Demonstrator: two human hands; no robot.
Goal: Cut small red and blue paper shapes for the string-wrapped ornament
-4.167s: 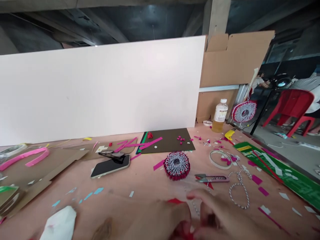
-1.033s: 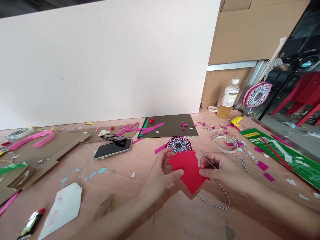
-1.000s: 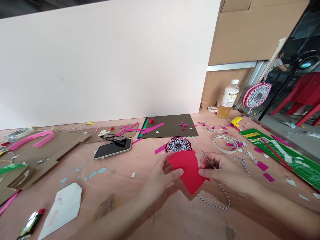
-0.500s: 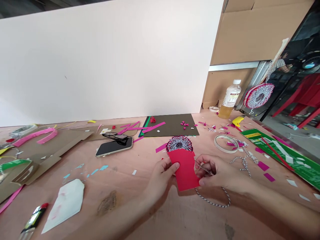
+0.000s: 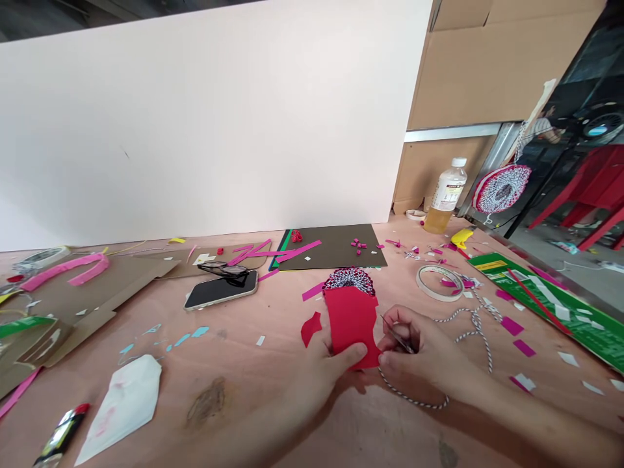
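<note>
My left hand (image 5: 325, 368) pinches the lower edge of a red paper piece (image 5: 351, 323) held just above the table. My right hand (image 5: 420, 354) is closed round small scissors (image 5: 398, 335) whose blades meet the paper's right edge. A small red offcut (image 5: 311, 327) lies on the table left of the paper. Behind the paper sits a round black, white and red woven disc (image 5: 350, 278). Black-and-white twine (image 5: 441, 363) loops under and past my right hand.
A phone (image 5: 220, 290) with glasses (image 5: 225, 268) on it lies at left centre. A tape roll (image 5: 439, 281), a bottle (image 5: 444, 195), a green board (image 5: 556, 305), dark card (image 5: 336, 246), cardboard (image 5: 82, 296), a white scrap (image 5: 119, 406) and a lipstick-like tube (image 5: 61, 435) surround the work. Paper scraps are scattered all over.
The red paper has been turned and trimmed: a small red offcut now lies to its left. My left hand shifted from its left side to its lower edge.
</note>
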